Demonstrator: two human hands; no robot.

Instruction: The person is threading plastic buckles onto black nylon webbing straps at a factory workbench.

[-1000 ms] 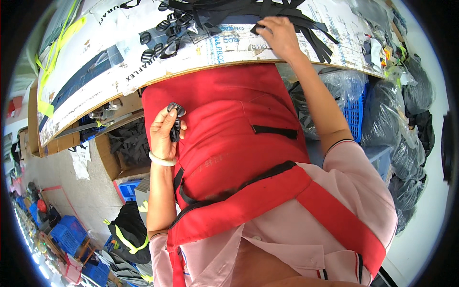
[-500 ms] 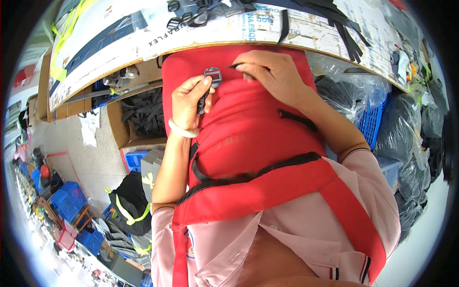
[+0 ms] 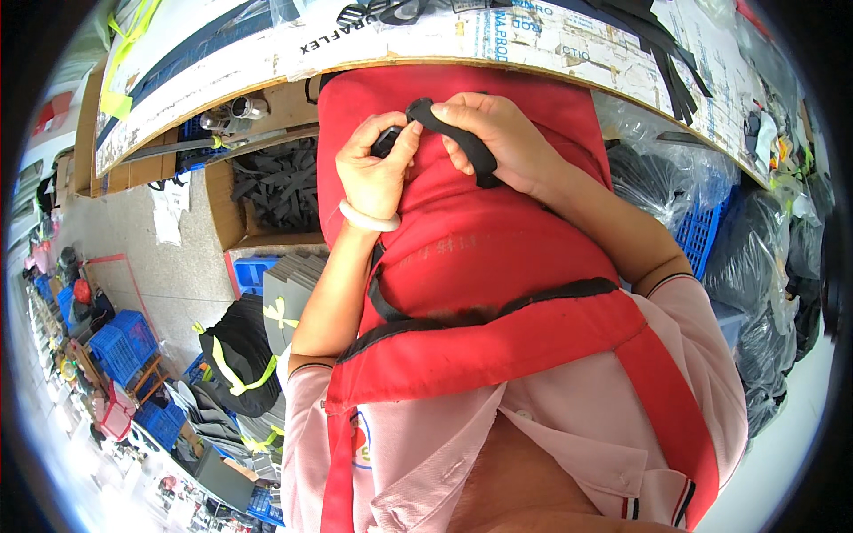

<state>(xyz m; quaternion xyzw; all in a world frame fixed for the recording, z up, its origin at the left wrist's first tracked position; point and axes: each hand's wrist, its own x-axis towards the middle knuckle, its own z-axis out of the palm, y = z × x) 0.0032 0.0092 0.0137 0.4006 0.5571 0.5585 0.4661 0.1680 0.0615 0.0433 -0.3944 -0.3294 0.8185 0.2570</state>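
Above my red apron (image 3: 506, 222), my hands meet close together. My left hand (image 3: 371, 173) is closed on a black plastic buckle (image 3: 385, 142), mostly hidden by the fingers; a pale ring-shaped band circles that wrist. My right hand (image 3: 502, 133) pinches a black webbing strap (image 3: 469, 149) between thumb and fingers. One end of the strap reaches the left fingertips, and the other curves down below the right fingers. Whether the strap passes through the buckle cannot be made out.
A worktable (image 3: 382, 49) covered with worn white board crosses the far side, with black straps (image 3: 662, 49) on it. On the left stands a cardboard box (image 3: 222, 209) of dark strips. Right of me are a blue crate (image 3: 702, 226) and plastic-wrapped dark bundles (image 3: 755, 258).
My right hand has brought the strap left to my left hand, and more of its length shows. The buckle has turned and is now largely covered by the left fingers.
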